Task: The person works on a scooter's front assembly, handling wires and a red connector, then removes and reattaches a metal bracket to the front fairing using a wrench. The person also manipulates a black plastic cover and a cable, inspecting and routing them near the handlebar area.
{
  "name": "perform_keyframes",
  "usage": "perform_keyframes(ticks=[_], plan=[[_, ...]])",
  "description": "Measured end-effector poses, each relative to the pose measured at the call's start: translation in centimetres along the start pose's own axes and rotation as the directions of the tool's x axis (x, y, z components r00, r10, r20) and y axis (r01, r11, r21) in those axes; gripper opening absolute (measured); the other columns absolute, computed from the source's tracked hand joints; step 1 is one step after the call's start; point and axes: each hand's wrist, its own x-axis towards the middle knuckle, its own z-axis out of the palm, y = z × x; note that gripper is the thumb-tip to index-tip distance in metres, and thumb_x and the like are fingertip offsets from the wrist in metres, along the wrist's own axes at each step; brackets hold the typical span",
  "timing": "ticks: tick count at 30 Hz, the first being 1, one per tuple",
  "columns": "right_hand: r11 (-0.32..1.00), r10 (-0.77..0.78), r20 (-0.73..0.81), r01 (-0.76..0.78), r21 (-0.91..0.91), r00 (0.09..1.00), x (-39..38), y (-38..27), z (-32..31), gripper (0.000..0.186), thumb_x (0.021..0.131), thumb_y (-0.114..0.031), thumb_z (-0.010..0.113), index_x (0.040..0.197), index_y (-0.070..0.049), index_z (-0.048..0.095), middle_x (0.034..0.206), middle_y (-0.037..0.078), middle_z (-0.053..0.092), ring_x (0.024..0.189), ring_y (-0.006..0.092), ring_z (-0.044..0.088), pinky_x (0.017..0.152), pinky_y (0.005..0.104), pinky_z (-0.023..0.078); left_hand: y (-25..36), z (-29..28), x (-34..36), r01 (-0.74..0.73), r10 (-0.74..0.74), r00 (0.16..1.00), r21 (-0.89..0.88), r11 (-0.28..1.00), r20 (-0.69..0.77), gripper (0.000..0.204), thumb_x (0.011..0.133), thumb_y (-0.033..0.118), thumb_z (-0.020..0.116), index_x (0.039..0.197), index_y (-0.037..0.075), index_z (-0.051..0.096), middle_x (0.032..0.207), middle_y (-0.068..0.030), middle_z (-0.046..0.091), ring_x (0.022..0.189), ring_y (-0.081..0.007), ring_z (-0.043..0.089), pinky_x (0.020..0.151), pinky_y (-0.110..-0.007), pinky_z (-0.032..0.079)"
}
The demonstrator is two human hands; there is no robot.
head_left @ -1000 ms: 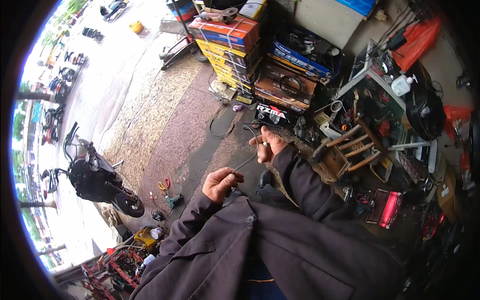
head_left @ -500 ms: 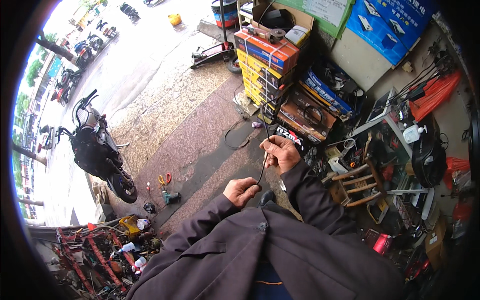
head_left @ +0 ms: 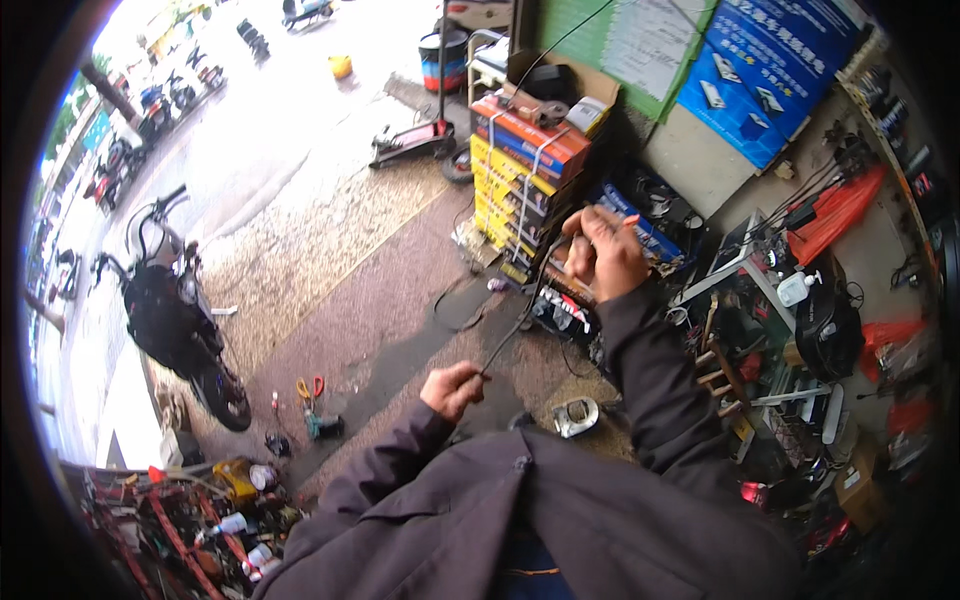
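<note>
A thin black cable (head_left: pixel 516 325) stretches between my two hands in front of my body. My left hand (head_left: pixel 454 390) is closed round its lower end, thumb on top. Higher up and to the right, my right hand (head_left: pixel 605 252) pinches the upper part, where the fingers partly hide it. A small orange-red bit shows at the right hand's fingertips; I cannot make out what it is. Beyond the right hand stand stacked yellow and orange boxes (head_left: pixel 525 190). A pale rounded frame-like part (head_left: pixel 576 417) lies on the floor below the cable.
On the floor at left lie a teal power tool (head_left: pixel 324 427) and a red-and-yellow-handled hand tool (head_left: pixel 311 388). A black motorcycle (head_left: pixel 170 315) stands farther left. Cluttered parts with red metal bars (head_left: pixel 175 530) fill the lower left. A wooden rack (head_left: pixel 728 378) and a white bottle (head_left: pixel 797 288) are at right.
My hands have moved apart, the right one up and rightward, the left one slightly left and down. More cable shows between them. The whole view has shifted, uncovering the pale part on the floor.
</note>
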Motion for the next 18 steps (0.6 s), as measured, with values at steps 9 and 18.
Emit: perform_keyframes(ticks=[9, 18], plan=[[0.848, -0.372, 0.48, 0.501, -0.172, 0.795, 0.3, -7.9, 9.8, 0.019, 0.096, -0.018, 0.055, 0.089, -0.001, 0.059, 0.071, 0.0, 0.056, 0.054, 0.0033, 0.045, 0.051, 0.0198, 0.042, 4.7, -7.9, 2.2, -0.237, 0.225, 0.971, -0.326, 0.915, -0.075, 0.024, 0.091, 0.022, 0.057, 0.091, -0.001, 0.06, 0.075, -0.0056, 0.06, 0.064, -0.0105, 0.054, 0.06, -0.025, 0.045], [0.392, -0.54, 0.528, 0.751, -0.531, 0.655, 0.4, -11.5, 15.9, 0.038, 0.1, -0.032, 0.047, 0.087, 0.0, 0.062, 0.061, -0.007, 0.04, 0.055, 0.0029, 0.034, 0.051, 0.0202, 0.03, 6.8, -14.7, 1.8, -0.343, 0.27, 0.938, -0.478, 0.809, -0.216, 0.023, 0.091, 0.023, 0.055, 0.082, 0.003, 0.052, 0.062, -0.0048, 0.046, 0.057, -0.0138, 0.043, 0.055, -0.028, 0.036]])
